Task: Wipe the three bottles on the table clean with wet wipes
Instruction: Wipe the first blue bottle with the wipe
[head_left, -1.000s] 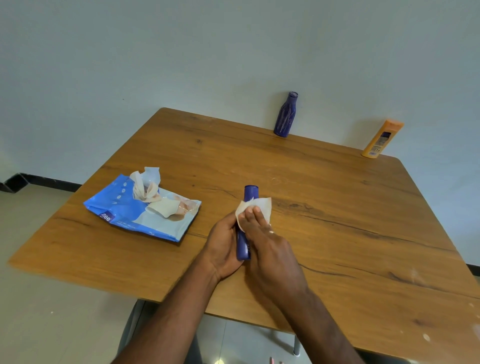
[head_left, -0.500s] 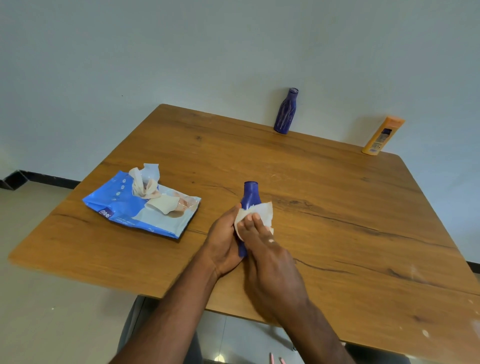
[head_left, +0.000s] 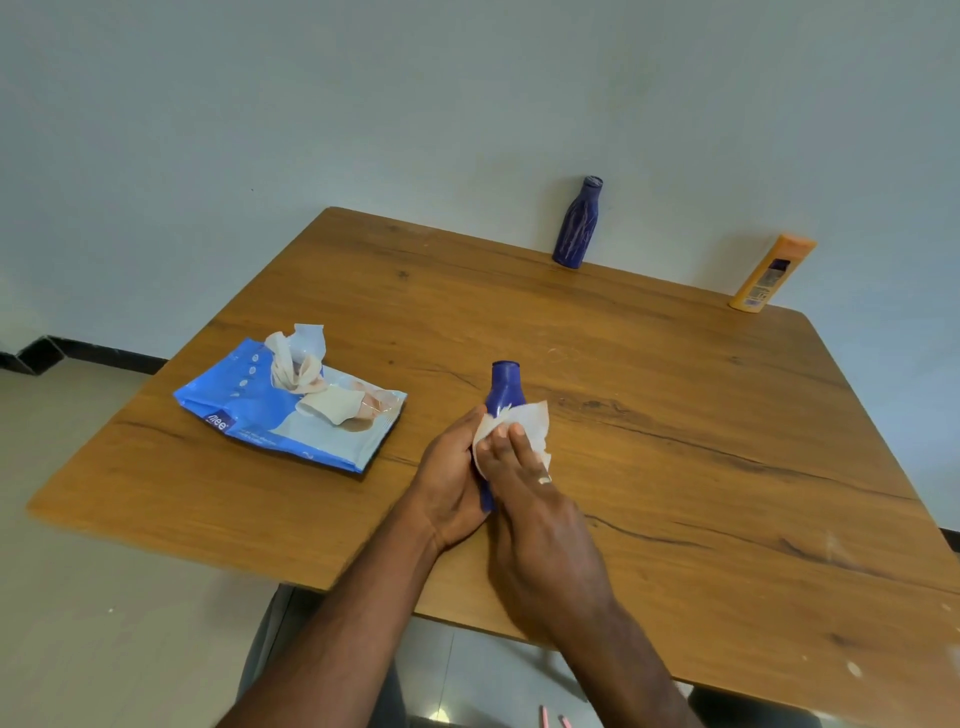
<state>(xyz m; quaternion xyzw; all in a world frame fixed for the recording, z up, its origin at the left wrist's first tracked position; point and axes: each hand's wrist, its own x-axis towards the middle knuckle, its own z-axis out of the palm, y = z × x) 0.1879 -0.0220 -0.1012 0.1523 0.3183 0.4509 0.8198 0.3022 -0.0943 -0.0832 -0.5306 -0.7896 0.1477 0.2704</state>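
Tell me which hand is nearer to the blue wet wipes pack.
Left. The left hand grips the blue bottle just right of the wet wipes pack. The right hand presses a wipe on the bottle's far side, farther from the pack.

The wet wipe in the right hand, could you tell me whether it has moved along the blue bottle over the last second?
Yes. The wet wipe has slid down the blue bottle, away from its cap, exposing the neck.

Both my forearms reach forward over the near edge and converge. My left hand curls around the bottle from the left. My right hand lies over it, fingers extended, pressing the wipe against it.
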